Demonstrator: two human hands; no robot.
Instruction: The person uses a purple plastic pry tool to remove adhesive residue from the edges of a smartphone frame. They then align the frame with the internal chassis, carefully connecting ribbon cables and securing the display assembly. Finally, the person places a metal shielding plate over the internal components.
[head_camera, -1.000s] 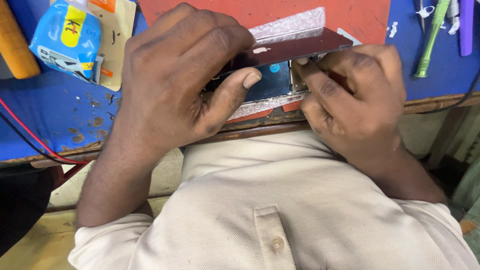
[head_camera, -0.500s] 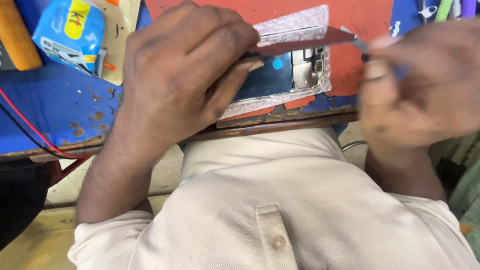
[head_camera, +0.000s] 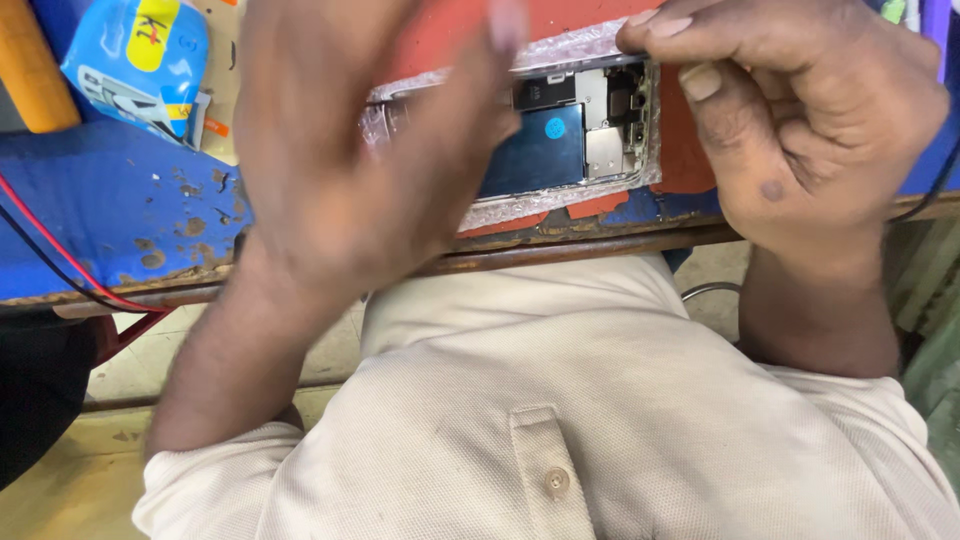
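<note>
An opened phone (head_camera: 560, 140) lies on a red mat (head_camera: 688, 140) at the near edge of a blue bench (head_camera: 110, 210). Its inside shows: a dark battery with a round blue sticker and small metal shields. My right hand (head_camera: 810, 130) grips the phone's right end, thumb and fingertips on its rim. My left hand (head_camera: 350, 170) is lifted above the phone's left half, blurred, fingers stretched out flat with nothing seen in it. It hides that part of the phone. No loose screen panel is in view.
A blue and yellow packet (head_camera: 130, 60) and an orange handle (head_camera: 30, 70) lie at the back left of the bench. Red and black wires (head_camera: 60, 265) hang over its worn front edge. My pale collared shirt (head_camera: 560, 400) fills the foreground.
The dark screen panel that my left hand held tilted up over the phone is gone from sight. My left hand has risen and spread. My right hand came back from the right onto the phone's end.
</note>
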